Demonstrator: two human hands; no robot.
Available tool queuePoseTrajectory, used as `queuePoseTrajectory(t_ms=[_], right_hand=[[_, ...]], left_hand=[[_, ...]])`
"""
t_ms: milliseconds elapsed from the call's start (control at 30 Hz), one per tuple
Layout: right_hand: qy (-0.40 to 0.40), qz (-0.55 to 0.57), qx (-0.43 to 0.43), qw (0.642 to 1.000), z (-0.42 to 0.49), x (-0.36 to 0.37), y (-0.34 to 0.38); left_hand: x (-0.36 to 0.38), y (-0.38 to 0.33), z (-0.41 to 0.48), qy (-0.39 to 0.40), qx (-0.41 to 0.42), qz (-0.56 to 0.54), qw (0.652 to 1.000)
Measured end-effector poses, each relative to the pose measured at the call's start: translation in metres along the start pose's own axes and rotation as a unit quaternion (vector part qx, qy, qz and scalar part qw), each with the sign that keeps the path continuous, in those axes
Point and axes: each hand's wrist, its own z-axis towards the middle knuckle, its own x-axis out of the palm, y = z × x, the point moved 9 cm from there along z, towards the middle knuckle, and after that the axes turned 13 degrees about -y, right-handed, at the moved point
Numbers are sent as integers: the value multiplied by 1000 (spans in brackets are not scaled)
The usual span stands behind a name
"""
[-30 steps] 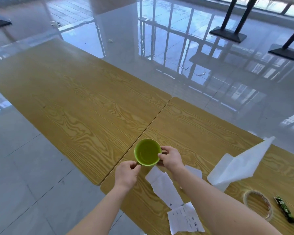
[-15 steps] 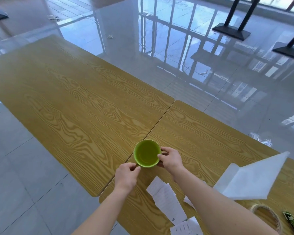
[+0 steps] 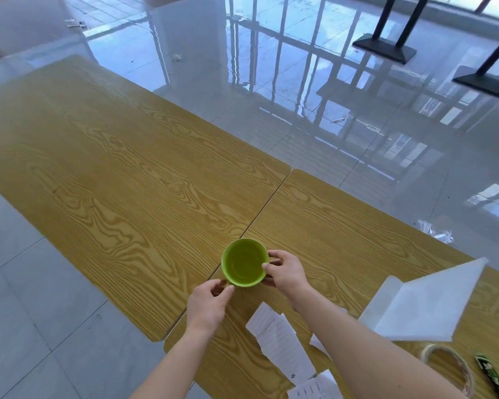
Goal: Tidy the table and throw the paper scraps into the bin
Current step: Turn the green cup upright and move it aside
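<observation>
Both forearms are extended forward and converge. The left hand (image 3: 207, 305) is pinched closed at the thumb and fingertips. The right hand (image 3: 285, 273) is curled, fingers gripping.

Both forearms are bare, left hand (image 3: 206, 305) and right hand (image 3: 287, 273) ungloved.
</observation>
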Motion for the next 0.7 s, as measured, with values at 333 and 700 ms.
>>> queuePoseTrajectory(t_ms=[333,700], right_hand=[[-19,-30,-2,999,-10,-16,-4],[-55,-92,-64,992,-47,-54,-10]], left_hand=[[-14,-14,-19,-53,51,20,997],[12,-52,-71,9,230,115,966]])
